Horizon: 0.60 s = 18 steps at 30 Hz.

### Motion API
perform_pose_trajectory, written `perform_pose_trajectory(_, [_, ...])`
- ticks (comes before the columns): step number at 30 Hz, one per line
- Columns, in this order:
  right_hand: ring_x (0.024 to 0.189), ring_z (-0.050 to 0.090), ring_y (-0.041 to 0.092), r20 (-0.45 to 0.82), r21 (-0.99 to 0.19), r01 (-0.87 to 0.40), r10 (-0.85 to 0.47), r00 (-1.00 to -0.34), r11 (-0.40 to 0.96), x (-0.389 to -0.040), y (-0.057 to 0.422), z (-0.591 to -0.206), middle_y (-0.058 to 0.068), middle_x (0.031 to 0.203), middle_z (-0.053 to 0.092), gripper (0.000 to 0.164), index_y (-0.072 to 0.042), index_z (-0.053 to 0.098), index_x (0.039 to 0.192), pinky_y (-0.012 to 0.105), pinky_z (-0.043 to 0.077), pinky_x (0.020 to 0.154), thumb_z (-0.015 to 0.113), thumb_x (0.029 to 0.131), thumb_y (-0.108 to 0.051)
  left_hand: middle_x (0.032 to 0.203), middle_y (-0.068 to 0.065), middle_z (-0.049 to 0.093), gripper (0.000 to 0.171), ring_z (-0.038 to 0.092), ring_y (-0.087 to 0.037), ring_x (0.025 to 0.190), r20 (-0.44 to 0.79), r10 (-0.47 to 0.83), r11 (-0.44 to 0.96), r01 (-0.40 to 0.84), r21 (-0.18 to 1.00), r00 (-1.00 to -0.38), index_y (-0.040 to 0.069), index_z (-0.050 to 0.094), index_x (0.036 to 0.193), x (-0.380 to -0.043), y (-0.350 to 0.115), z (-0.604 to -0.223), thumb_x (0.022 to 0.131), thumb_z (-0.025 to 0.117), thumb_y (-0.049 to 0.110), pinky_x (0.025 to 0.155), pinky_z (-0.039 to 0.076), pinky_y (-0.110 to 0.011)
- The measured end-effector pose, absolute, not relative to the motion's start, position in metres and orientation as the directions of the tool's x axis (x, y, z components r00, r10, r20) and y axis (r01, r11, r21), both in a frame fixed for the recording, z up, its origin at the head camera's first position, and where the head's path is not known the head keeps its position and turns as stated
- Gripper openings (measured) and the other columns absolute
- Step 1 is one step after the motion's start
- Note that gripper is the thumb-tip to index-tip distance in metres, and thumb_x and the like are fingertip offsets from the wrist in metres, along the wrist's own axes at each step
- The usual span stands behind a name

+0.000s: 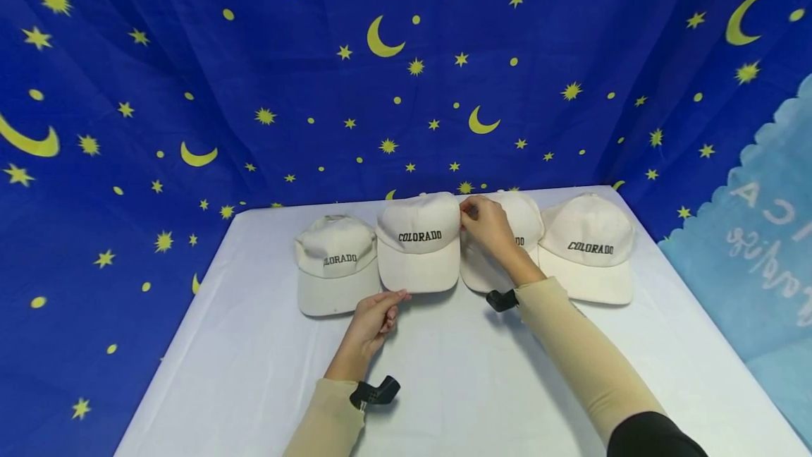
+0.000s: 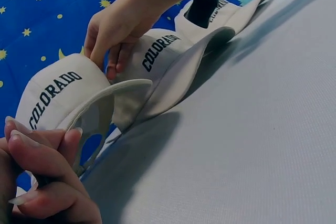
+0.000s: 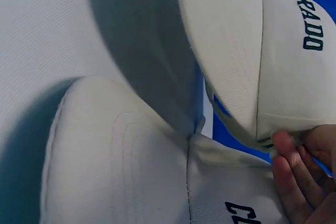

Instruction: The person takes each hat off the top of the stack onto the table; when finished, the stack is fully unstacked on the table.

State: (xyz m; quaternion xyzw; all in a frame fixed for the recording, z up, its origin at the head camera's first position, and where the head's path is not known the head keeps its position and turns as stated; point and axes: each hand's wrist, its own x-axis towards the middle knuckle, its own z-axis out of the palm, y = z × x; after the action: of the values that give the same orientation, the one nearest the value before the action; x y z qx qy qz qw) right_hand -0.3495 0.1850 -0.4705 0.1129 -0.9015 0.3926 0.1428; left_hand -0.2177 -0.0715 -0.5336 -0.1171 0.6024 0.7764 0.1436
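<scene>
A cream baseball cap (image 1: 420, 270) lettered COLORADO is held between both hands, its brim toward me and raised off the table in the left wrist view. My left hand (image 1: 371, 323) pinches the front edge of the brim with thumb and fingers. At the cap's right side, my right hand (image 1: 491, 224) pinches the lower edge of the crown, as the right wrist view shows with its fingers (image 3: 289, 177). Partly hidden behind that hand and forearm is a matching cap (image 1: 523, 214). Another such cap (image 1: 336, 291), its crown dented, lies on the left.
One more COLORADO cap (image 1: 590, 224) sits at the right end of the row. The caps stand along the back of a white-covered table (image 1: 444, 372). Behind hangs a blue curtain (image 1: 304, 34) with yellow moons and stars; a light-blue cloth (image 1: 761, 231) hangs at right.
</scene>
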Motion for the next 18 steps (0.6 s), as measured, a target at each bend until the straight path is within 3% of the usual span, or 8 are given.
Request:
perform_pose_trajectory(9, [0.073,0.069,0.019,0.334,-0.659,-0.307,-0.098,-0.937,0.687,-0.3515,0.1851,-0.4718,0.008,0.088,0.073,0.011,-0.003,0.072,0.101,0.037,0.055,0.071,0.066,0.097,-0.012,0.056,0.008,0.046,0.021,0.039,-0.001,0.045,-0.370,0.084,-0.217,-0.380,0.899,-0.925,-0.005,0.073,0.108,-0.2209,-0.0718,-0.5346,0.098,0.067,0.013,0.038,0.030,-0.013])
perform_pose_trajectory(18, [0.082,0.067,0.024,0.272,-0.647,-0.256,-0.097,-0.957,0.718,-0.3540,0.1847,-0.4704,0.010,0.093,0.073,0.014,-0.003,0.073,0.103,0.040,0.054,0.077,0.068,0.097,-0.014,0.054,0.008,0.046,0.022,0.039,0.000,0.043,-0.385,0.132,-0.271,-0.407,0.872,-0.913,-0.006,0.071,0.107,-0.2221,-0.0749,-0.5358,0.102,0.063,0.014,0.038,0.029,-0.013])
